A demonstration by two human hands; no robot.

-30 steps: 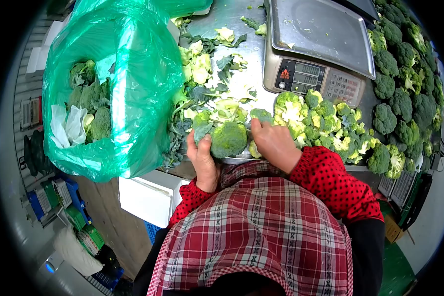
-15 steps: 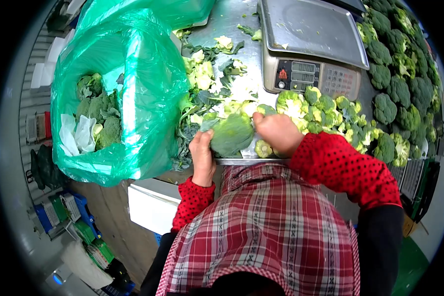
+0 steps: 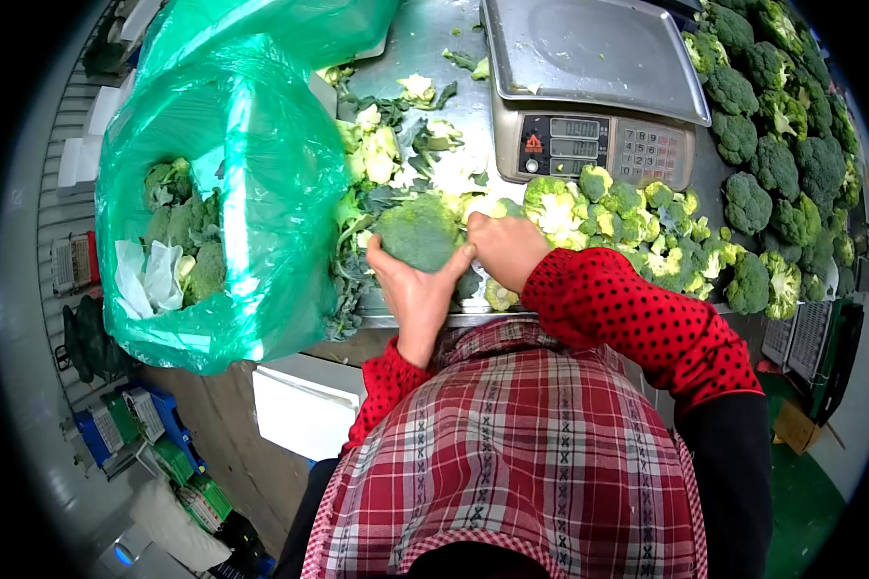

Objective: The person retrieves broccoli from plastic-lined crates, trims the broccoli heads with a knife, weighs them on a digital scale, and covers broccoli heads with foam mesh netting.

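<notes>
A green broccoli head sits in my left hand, its domed top facing up, with the fingers at its left side and the thumb at its right. Just right of it, my right hand is closed in a fist near the left thumb tip. Whatever the right fingers hold, if anything, is hidden. Cut broccoli florets are heaped to the right of that hand. Beyond the broccoli head lie pale trimmed stalks and leaves.
A green plastic bag lines a container at the left, with several broccoli heads and white paper inside. A digital scale with a metal pan stands behind the florets. Whole broccoli heads are piled at the right. The metal table's edge runs before me.
The broccoli head has turned in my left hand, and its domed top now faces up. My left thumb has spread toward the right fist. The whole view has shifted slightly.
</notes>
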